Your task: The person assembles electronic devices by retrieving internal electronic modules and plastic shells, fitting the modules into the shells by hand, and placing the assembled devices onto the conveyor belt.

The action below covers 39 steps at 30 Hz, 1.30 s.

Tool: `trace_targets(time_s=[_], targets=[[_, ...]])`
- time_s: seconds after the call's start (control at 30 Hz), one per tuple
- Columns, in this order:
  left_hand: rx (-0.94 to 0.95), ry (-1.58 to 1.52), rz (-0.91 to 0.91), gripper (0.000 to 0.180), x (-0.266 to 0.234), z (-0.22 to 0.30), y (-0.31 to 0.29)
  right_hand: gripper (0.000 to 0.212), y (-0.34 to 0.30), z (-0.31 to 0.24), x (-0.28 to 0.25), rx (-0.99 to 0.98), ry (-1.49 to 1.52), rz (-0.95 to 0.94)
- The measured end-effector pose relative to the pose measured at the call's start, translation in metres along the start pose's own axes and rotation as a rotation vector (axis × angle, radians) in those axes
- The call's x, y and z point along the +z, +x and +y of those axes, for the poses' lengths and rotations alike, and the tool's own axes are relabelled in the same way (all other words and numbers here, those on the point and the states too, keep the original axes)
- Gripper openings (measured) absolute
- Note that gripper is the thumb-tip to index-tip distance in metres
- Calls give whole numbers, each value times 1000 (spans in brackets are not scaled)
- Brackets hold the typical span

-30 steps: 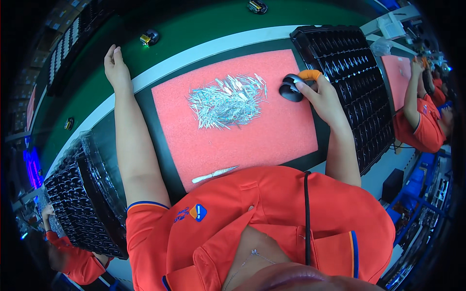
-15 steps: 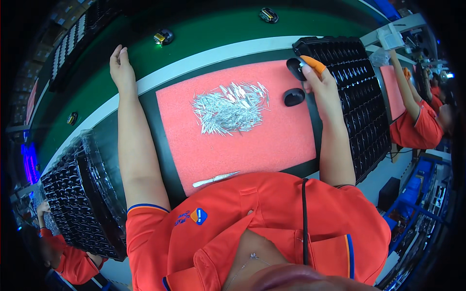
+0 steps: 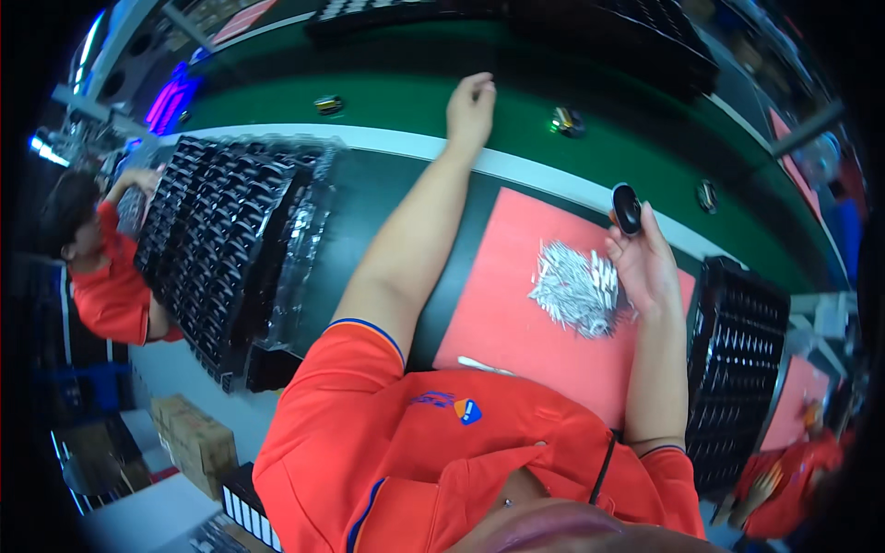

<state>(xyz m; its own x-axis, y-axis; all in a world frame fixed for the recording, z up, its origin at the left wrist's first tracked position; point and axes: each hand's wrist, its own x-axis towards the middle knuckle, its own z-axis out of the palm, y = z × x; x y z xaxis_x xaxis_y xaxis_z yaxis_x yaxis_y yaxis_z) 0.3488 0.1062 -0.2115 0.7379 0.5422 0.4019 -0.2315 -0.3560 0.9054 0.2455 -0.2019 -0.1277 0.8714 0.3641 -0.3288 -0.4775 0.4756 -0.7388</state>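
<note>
My right hand (image 3: 648,267) is raised over the right part of a pink foam mat (image 3: 498,286), its fingers closed round a glossy black oval shell (image 3: 627,209) with a pale edge. Below that hand, on the mat, lies a heap of thin silvery-white sticks (image 3: 573,290). Over the green conveyor belt, my left hand (image 3: 472,112) reaches out with loosely bent fingers and nothing visible in them. Nearest to it on the belt is a small dark device with a yellow inside (image 3: 566,122). A slim white tool (image 3: 484,365) rests at the mat's near edge.
More small devices, one at the left (image 3: 327,105) and one at the right (image 3: 707,195), sit on the belt (image 3: 396,69). Stacked black trays (image 3: 230,230) stand left; another black tray (image 3: 737,369) stands right. Co-workers in red sit at both sides. Cardboard boxes (image 3: 194,438) are at lower left.
The view has swung left. My right hand has moved with the black shell toward the belt. My left hand is further over the belt. The second black shell on the mat no longer shows.
</note>
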Motion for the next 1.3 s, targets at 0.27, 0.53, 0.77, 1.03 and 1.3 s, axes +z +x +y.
trace_targets(time_s=[0.27,0.53,0.77,1.03,1.3], targets=[[433,588,516,34,-51,5,36,35,10,20,-10,-105,27,-42],[-327,765,787,66,-105,-28,69,41,2,24,7,-289,-244,15],[-107,910,252,46,-95,-37,55,47,4,27,2,-356,-401,76],[109,1068,-38,32,-90,-25,50,46,4,30,7,-373,-450,150],[-2,1265,-56,45,-98,-3,34,47,12,24,-7,-321,-371,136]])
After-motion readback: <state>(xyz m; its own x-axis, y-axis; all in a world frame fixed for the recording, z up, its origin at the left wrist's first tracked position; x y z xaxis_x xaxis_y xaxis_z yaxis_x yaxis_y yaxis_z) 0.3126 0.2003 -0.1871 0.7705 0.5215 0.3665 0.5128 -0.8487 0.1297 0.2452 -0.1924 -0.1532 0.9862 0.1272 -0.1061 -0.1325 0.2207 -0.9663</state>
